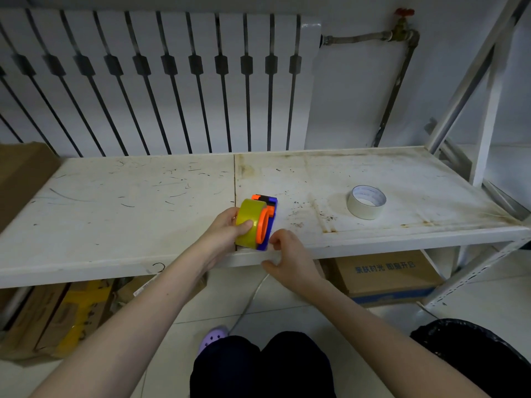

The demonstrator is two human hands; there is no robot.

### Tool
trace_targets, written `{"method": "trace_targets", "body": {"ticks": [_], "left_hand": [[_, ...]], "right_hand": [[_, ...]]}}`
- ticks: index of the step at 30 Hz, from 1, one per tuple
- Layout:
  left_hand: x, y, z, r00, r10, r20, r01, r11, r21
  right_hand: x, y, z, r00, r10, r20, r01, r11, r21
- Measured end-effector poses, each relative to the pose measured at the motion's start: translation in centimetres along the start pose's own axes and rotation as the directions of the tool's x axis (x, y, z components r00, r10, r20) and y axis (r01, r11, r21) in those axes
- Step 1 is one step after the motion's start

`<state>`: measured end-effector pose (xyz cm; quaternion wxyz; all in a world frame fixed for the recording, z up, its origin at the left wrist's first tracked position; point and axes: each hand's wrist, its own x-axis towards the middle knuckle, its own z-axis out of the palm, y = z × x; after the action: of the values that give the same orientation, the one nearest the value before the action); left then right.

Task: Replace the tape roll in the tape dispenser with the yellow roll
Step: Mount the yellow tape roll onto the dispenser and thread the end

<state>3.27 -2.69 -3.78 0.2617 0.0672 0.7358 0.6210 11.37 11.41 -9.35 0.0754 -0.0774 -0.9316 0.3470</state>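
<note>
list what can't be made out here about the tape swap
Head view: the hub of the tape dispenser, covered by the yellow roll and the left hand, so seating is unclear.
Head view: whether the right hand touches the tape dispenser; its curled fingers hide any contact.
Head view: print inside the white roll, too small to read.
Head view: boxes below, partly hidden by the shelf.
</note>
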Motion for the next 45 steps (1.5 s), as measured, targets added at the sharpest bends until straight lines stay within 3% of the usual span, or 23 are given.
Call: {"method": "trace_targets", "body": {"ticks": [3,7,16,19,22,26,27,30,33,40,45], "left_hand": [[-0.5,-0.2,0.2,0.999,-0.013,0.044,0.015,0.999,-0.032],[-0.3,0.2,0.0,0.999,-0.033,0.012,0.034,0.994,-0.102],[0.5,0.7,0.7,0.999,0.003,-0.04,-0.003,1.0,0.003],[0.5,0.6,0.3,1.0,0.014,-0.013,-0.013,0.996,0.086],[0.3,0.2,-0.5,0.999,0.009,0.038,-0.012,0.997,0.082],[0.0,-0.3,-1.5,0.994,-0.001,0.106,-0.002,1.0,0.023],[-0.1,-0.3,-1.6,0.992,0.0,0.125,-0.001,1.0,0.007],[-0.3,-0.3,-1.6,0.986,0.013,0.165,-0.009,1.0,-0.027],[-0.5,-0.3,-1.8,0.983,0.029,0.181,-0.021,0.999,-0.046],[-0.2,-0.2,-1.8,0.981,0.038,0.188,-0.032,0.999,-0.031],[0.1,-0.6,-1.6,0.987,0.078,0.139,-0.085,0.995,0.044]], "right_hand": [[0.5,-0.1,0.4,0.99,-0.114,-0.083,0.103,0.986,-0.13],[1.7,-0.4,-0.2,0.979,-0.194,-0.065,0.18,0.967,-0.177],[2.5,0.4,-0.4,0.981,-0.194,-0.01,0.183,0.941,-0.284],[2.1,0.8,0.2,0.976,-0.216,0.008,0.212,0.948,-0.236],[1.9,0.5,-0.6,0.989,-0.15,0.004,0.15,0.981,-0.127],[2.3,-0.7,-2.6,0.971,-0.012,-0.238,0.044,0.991,0.13],[2.6,-1.2,-2.9,0.97,-0.003,-0.244,0.047,0.984,0.173],[3.3,-3.0,-3.2,0.997,-0.041,-0.061,0.054,0.972,0.228],[3.4,-3.8,-3.1,0.995,-0.077,0.059,0.065,0.983,0.172],[3.2,-3.3,-2.9,0.969,-0.174,-0.175,0.175,0.985,-0.013],[3.1,-3.9,-3.2,0.961,-0.178,-0.209,0.155,0.98,-0.126]]}}
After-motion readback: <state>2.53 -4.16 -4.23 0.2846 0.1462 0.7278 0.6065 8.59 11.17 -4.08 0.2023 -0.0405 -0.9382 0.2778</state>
